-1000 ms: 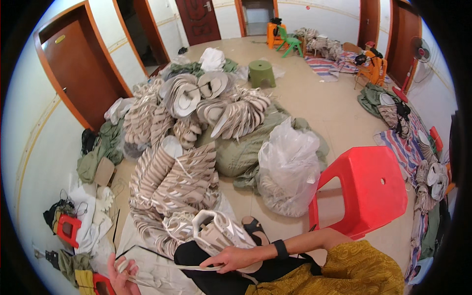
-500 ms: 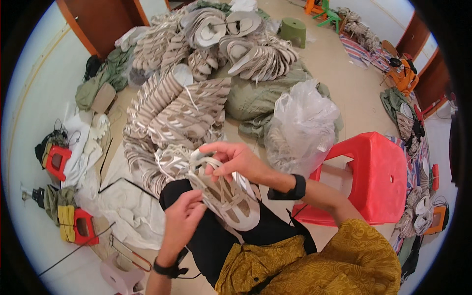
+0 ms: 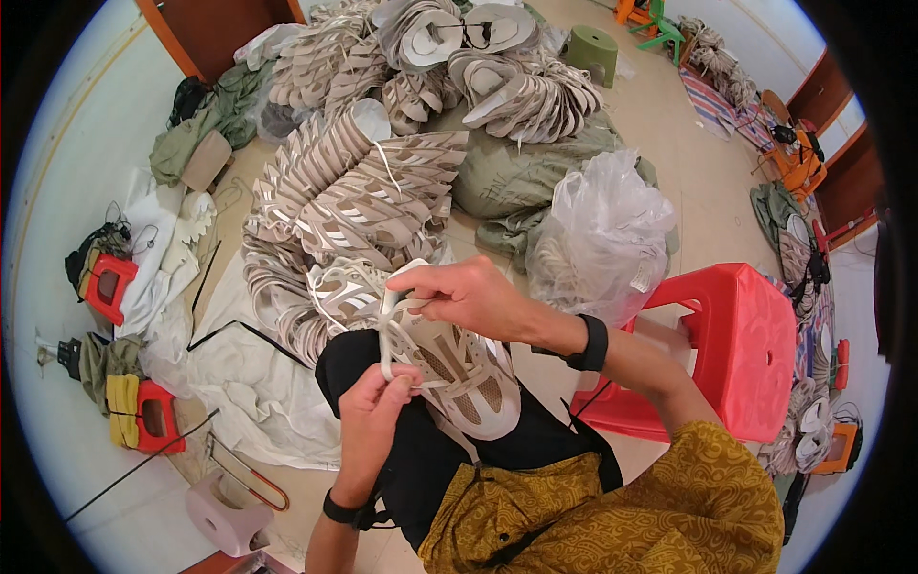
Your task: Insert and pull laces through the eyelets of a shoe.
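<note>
A beige and white shoe upper (image 3: 471, 387) with brown mesh panels lies over my black-trousered lap, toe toward me. A pale shoelace (image 3: 386, 346) runs between my two hands at the upper's opening. My left hand (image 3: 375, 400) is closed, pinching the lace between thumb and forefinger at the upper's left side. Over the far end of the upper, my right hand (image 3: 478, 304) has its thumb and bent forefinger closed on the lace; whether it also grips the upper's edge I cannot tell. More laced uppers (image 3: 335, 292) lie just beyond.
Stacks of beige uppers (image 3: 373, 206) fill the floor ahead. A clear plastic bag (image 3: 602, 230) and a red stool (image 3: 755, 354) stand to the right. At the left are white sheeting (image 3: 253, 392), a pink stool (image 3: 225, 512) and a red stool (image 3: 161, 421).
My left hand has moved in toward the upper and pinched the lace, which now stretches between both hands. The upper's toe has shifted slightly right.
</note>
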Demonstrator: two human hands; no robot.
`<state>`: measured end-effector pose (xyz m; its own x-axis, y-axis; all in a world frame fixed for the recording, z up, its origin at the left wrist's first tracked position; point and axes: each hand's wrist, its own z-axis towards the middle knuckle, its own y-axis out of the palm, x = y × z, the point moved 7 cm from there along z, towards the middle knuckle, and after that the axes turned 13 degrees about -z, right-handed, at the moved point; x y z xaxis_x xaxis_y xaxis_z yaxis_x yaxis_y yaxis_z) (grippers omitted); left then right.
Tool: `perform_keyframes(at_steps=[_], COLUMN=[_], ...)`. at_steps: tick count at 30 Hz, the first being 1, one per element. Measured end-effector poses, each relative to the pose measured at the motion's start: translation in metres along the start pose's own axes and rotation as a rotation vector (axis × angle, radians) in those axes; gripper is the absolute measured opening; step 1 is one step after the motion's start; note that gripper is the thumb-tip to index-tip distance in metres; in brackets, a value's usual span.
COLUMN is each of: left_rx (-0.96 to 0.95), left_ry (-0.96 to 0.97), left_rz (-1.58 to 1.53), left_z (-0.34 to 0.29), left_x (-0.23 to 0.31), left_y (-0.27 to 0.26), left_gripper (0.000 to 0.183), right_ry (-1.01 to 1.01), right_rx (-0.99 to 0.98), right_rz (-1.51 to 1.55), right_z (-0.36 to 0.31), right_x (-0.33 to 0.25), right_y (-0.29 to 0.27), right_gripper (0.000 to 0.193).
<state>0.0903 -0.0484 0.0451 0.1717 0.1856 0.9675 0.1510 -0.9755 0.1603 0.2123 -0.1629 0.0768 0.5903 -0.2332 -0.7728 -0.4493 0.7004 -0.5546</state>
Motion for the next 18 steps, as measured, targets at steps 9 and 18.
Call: perform_keyframes(at_steps=[9, 18], left_rx=[-0.177, -0.263], left_ry=[0.096, 0.746], left_rz=[-0.317, 0.657], left_z=[0.01, 0.043], left_x=[0.076, 0.128], left_y=[0.033, 0.062], left_gripper=[0.027, 0.045], right_ry=[0.051, 0.407], right_rx=[-0.08, -0.2], right_rz=[-0.006, 1.181], right_z=[0.011, -0.021], right_x=[0.005, 0.006], right_y=[0.028, 0.045], right_gripper=[0.033, 0.029])
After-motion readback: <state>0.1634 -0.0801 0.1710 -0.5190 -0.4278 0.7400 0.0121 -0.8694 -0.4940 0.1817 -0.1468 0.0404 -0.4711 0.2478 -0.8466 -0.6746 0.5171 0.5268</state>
